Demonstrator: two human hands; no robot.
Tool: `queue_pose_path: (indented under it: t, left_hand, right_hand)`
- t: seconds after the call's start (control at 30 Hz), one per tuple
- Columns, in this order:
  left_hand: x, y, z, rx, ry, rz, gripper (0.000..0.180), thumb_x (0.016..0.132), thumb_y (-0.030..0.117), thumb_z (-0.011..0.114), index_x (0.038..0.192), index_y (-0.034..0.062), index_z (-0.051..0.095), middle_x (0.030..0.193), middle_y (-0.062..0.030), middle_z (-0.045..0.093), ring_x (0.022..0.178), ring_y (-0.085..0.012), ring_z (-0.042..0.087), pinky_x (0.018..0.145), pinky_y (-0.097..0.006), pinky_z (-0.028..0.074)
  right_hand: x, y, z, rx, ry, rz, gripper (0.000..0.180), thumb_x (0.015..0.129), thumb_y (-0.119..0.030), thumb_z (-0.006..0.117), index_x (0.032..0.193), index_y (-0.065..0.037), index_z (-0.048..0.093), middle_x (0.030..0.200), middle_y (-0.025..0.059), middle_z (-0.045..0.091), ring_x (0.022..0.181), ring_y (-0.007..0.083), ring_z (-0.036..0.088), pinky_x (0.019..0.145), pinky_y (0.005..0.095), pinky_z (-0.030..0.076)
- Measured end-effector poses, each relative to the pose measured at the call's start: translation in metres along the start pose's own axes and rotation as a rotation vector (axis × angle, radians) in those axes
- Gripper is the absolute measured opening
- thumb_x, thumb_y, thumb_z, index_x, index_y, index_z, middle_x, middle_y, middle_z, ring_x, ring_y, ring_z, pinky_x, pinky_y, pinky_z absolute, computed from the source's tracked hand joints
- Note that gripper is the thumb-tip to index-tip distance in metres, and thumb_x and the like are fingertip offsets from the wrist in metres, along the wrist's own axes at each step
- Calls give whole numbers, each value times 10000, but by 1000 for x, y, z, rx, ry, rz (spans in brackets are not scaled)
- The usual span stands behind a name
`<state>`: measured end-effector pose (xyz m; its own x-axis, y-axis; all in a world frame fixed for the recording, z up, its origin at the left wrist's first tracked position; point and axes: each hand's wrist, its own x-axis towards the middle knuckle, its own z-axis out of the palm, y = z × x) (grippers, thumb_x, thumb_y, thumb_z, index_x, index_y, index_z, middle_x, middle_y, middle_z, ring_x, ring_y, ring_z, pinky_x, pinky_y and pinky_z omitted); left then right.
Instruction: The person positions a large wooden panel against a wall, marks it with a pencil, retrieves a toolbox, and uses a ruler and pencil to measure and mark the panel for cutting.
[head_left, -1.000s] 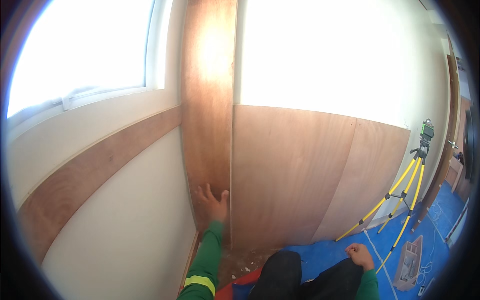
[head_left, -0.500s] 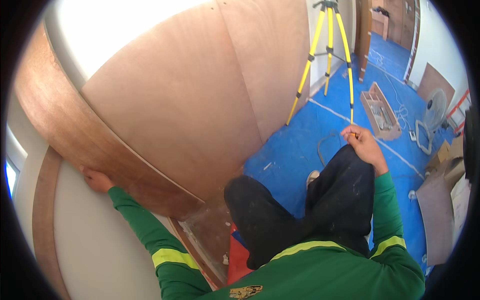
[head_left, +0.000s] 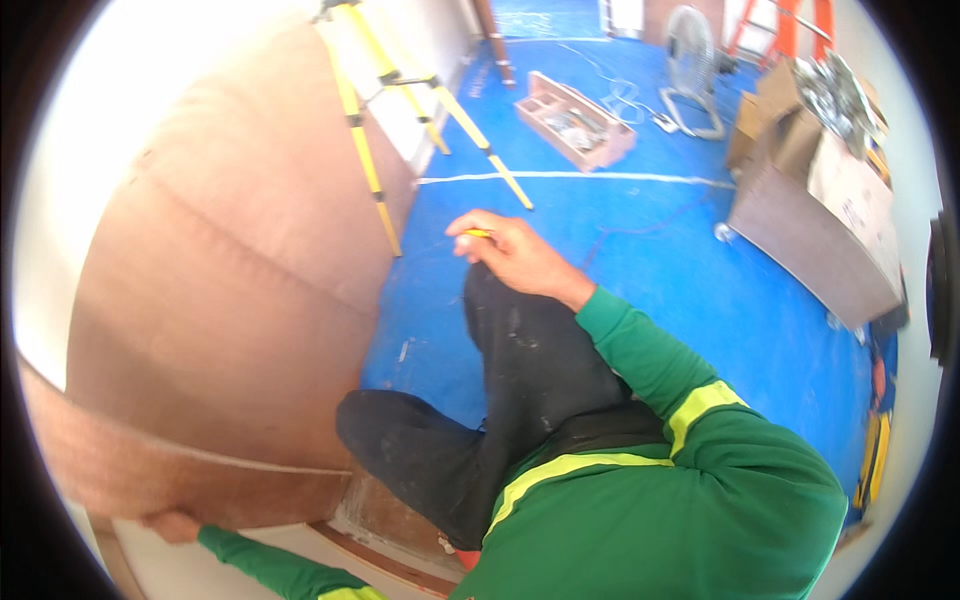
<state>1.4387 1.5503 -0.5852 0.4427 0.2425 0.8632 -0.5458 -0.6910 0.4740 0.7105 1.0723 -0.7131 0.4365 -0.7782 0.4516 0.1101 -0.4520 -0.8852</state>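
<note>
My left hand (head_left: 172, 524) presses against the lower edge of a brown plywood panel (head_left: 230, 300) fixed to the wall, at the bottom left of the view. My right hand (head_left: 510, 250) rests on my raised knee in black trousers and is closed around a small yellow pencil (head_left: 478, 233). My green sleeves with yellow reflective bands fill the lower right.
A yellow tripod (head_left: 385, 110) stands on the blue floor covering (head_left: 650, 260) close to the panel. Farther off lie a wooden tool tray (head_left: 572, 120), a floor fan (head_left: 690, 60), a cardboard box (head_left: 820, 220) and an orange ladder (head_left: 790, 25).
My head has turned down and to the right, so the floor and my body fill the view. My left hand stays on the panel and my right hand stays on my knee.
</note>
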Motion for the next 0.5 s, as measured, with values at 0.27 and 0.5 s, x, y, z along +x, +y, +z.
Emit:
queue_pose_path:
  t: [0.27,0.5]
  left_hand:
    - [-35,59,9,-322,-256,-150,672,1111,559,492,1437,3,684,1323,-327,716,1195,-409,709,1038,-534,543]
    - [-74,141,57,-753,-689,-292,681,1064,553,606,1425,-17,695,1338,-346,706,1211,-362,713,1104,-533,507]
  right_hand:
    - [-85,44,-109,231,468,313,436,1138,-427,618,1173,-21,774,963,45,760,909,125,680,842,310,565]
    - [-295,112,-168,-205,582,966,524,1116,-515,593,1059,-19,749,906,65,734,836,153,667,787,342,549]
